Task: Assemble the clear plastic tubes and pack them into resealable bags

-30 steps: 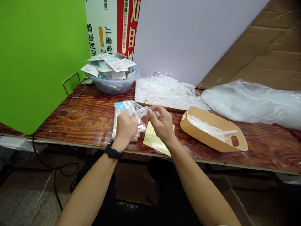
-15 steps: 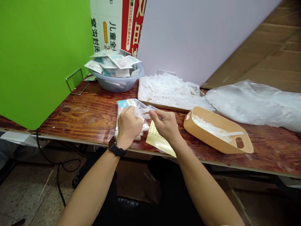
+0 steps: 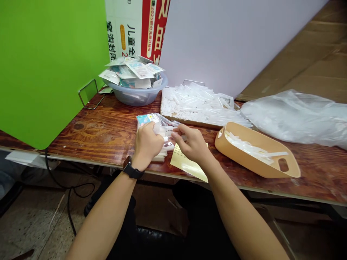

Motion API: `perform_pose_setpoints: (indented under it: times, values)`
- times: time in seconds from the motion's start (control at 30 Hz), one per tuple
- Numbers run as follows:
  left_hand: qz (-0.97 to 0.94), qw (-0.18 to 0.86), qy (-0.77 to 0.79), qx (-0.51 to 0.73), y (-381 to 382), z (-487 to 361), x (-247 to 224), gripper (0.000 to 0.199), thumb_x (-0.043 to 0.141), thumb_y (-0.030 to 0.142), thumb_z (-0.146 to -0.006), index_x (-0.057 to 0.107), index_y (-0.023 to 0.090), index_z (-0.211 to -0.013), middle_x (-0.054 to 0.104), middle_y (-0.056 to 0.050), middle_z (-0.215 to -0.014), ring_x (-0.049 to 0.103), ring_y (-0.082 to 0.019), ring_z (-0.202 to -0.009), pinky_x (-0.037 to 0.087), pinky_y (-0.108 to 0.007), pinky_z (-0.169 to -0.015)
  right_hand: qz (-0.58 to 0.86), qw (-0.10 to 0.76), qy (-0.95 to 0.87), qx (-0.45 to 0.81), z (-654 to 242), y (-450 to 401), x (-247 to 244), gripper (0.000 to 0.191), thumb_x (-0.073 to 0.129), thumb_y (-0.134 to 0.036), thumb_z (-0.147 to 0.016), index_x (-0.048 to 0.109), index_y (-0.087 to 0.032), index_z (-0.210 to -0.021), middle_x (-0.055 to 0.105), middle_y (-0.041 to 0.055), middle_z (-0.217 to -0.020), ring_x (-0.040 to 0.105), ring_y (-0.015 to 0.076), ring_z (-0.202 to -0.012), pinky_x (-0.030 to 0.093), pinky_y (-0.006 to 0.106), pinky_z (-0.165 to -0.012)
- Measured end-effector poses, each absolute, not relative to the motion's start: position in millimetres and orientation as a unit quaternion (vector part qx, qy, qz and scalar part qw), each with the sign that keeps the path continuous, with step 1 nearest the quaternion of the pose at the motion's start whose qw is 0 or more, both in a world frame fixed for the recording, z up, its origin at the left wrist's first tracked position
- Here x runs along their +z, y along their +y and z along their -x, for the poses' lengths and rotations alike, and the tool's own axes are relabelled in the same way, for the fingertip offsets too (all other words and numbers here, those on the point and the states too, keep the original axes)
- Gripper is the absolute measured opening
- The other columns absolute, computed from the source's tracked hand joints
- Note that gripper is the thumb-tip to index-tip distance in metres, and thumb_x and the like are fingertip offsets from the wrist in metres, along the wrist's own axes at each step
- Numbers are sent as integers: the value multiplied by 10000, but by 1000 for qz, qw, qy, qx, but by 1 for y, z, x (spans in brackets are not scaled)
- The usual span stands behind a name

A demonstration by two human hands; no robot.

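Note:
My left hand [image 3: 148,143] is closed around a bunch of translucent plastic strips [image 3: 166,130], whose ends stick out to the right. Just beside those ends is my right hand [image 3: 193,141], thumb and forefinger slightly apart, with nothing plainly held between them. Under and behind my left hand lies a stack of clear packets with a blue and white printed card [image 3: 143,120], partly covered by the hand. A yellow sticker sheet [image 3: 188,165] with rows of small dots lies below my right hand, near the table's front edge.
A tan basket [image 3: 252,168] holding more translucent strips stands at the right. Behind is a shallow tray [image 3: 187,121] heaped with clear plastic pieces. A blue bowl [image 3: 135,95] of printed packets sits back left, near a green panel [image 3: 51,72]. A plastic bag [image 3: 295,117] lies back right.
The fingertips of my right hand have parted and drawn slightly away from the strip ends. My left hand keeps its grip on the bunch. The view has shifted slightly.

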State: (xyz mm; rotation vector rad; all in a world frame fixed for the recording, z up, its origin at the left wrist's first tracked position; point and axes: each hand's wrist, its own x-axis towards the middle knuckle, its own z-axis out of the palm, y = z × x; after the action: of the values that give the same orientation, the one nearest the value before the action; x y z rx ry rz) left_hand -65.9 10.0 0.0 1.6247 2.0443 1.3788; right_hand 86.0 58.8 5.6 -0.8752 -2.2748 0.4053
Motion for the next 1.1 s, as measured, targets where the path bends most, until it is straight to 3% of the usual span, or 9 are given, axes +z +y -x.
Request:
perform_pose_setpoints:
  times: [0.13, 0.33, 0.43, 0.53, 0.6, 0.67, 0.77, 0.9, 1.1]
  values:
    - [-553, 98, 685, 464, 10, 67, 0, 138, 450, 83, -628, 404, 201, -572, 487, -1, -582, 392, -137, -556, 254, -276, -547, 372, 330, -827, 261, -84, 59, 6, 475, 383, -455, -911, 538, -165, -568, 523, 12, -516, 469, 128, -510, 310, 261, -507]
    - [-524, 163, 682, 483, 13, 72, -2, 119, 452, 110, -620, 415, 204, -556, 467, 11, -551, 370, -133, -527, 239, -272, -517, 315, 334, -879, 126, -91, 56, 6, 311, 500, -351, -866, 636, -146, -1055, 671, 46, -708, 562, 159, -602, 363, 270, -604]
    - [-561, 115, 675, 465, 10, 71, 0, 155, 453, 88, -604, 374, 209, -549, 454, 5, -557, 384, -141, -546, 248, -279, -531, 325, 301, -888, 122, -87, 54, 3, 301, 476, -393, -866, 656, -153, -840, 581, 21, -558, 460, 132, -502, 297, 271, -544]
    - [-585, 43, 669, 456, 7, 70, 2, 175, 451, 68, -601, 355, 212, -571, 483, -12, -614, 427, -156, -593, 288, -288, -572, 353, 274, -834, 324, -81, 51, 0, 518, 340, -520, -909, 557, -166, -599, 373, -29, -422, 313, 99, -413, 254, 260, -470]
    - [-587, 33, 668, 456, 7, 70, 2, 180, 446, 60, -593, 351, 212, -575, 494, -17, -631, 436, -158, -603, 302, -289, -583, 356, 265, -785, 432, -79, 49, -1, 591, 247, -567, -923, 553, -166, -616, 293, -54, -403, 250, 94, -384, 242, 255, -438]
    - [-573, 57, 673, 464, 8, 71, 0, 175, 445, 64, -588, 351, 210, -561, 488, -8, -610, 419, -149, -578, 293, -283, -562, 355, 298, -795, 391, -81, 48, -1, 528, 303, -544, -922, 611, -145, -766, 406, -31, -450, 335, 108, -413, 284, 256, -468]
    - [-557, 132, 672, 470, 11, 74, -2, 149, 452, 94, -613, 383, 203, -538, 459, 12, -547, 381, -135, -538, 281, -272, -542, 333, 330, -871, 148, -88, 49, -4, 342, 454, -418, -892, 627, -141, -992, 628, 46, -640, 513, 151, -548, 325, 268, -560]
    - [-563, 182, 668, 451, 12, 74, -2, 143, 458, 126, -639, 407, 199, -527, 433, 19, -516, 361, -128, -519, 269, -269, -535, 290, 290, -912, -21, -94, 49, -9, 300, 429, -350, -905, 645, -144, -935, 666, 70, -644, 532, 161, -536, 268, 278, -542]
    - [-602, 37, 657, 452, 7, 65, 0, 155, 448, 88, -596, 363, 211, -554, 482, -4, -573, 412, -145, -556, 297, -286, -575, 349, 323, -850, 227, -84, 40, -9, 349, 402, -377, -893, 527, -176, -636, 491, 3, -517, 419, 116, -490, 280, 256, -518]
